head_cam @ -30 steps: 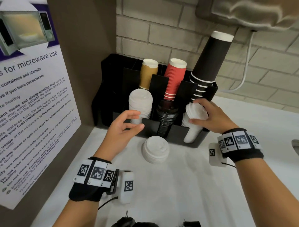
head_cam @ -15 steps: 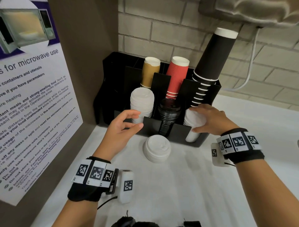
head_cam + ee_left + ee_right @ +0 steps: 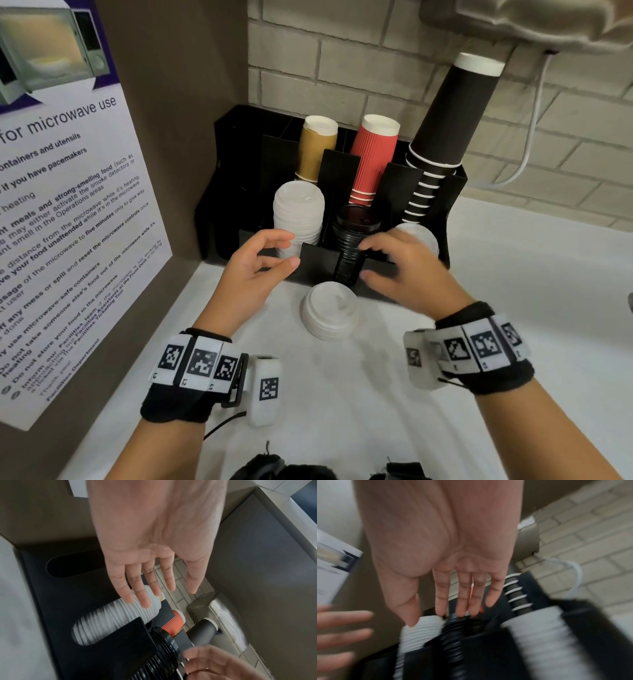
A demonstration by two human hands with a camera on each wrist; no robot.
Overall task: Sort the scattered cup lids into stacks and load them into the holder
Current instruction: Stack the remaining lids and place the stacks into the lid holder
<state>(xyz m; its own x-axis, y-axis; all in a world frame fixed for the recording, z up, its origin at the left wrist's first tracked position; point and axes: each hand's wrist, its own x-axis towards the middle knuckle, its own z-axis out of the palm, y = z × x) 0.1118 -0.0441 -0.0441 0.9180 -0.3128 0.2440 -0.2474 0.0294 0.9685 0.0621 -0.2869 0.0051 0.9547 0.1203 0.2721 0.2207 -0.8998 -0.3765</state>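
A black holder [image 3: 318, 263] stands against the wall with a white lid stack [image 3: 298, 219] in its left slot and a black lid stack [image 3: 352, 240] in the middle. The right slot holds a second white lid stack [image 3: 419, 236], half hidden by my right hand. A short stack of white lids [image 3: 330, 315] lies on the counter just before the holder. My left hand [image 3: 292, 250] hovers open in front of the left white stack [image 3: 120, 618]. My right hand [image 3: 364, 259] hangs open and empty before the black stack [image 3: 453, 635], above the loose lids.
Brown cups [image 3: 317, 150], red cups [image 3: 373, 157] and a tall leaning black cup stack [image 3: 448, 120] fill the holder's back slots. A poster [image 3: 68, 205] covers the side wall at left. A white cable [image 3: 527, 137] runs down the brick wall. The white counter [image 3: 342, 394] stretches toward me.
My right hand has let go of the right white lid stack and moved left, in front of the black stack. The left hand has barely moved.
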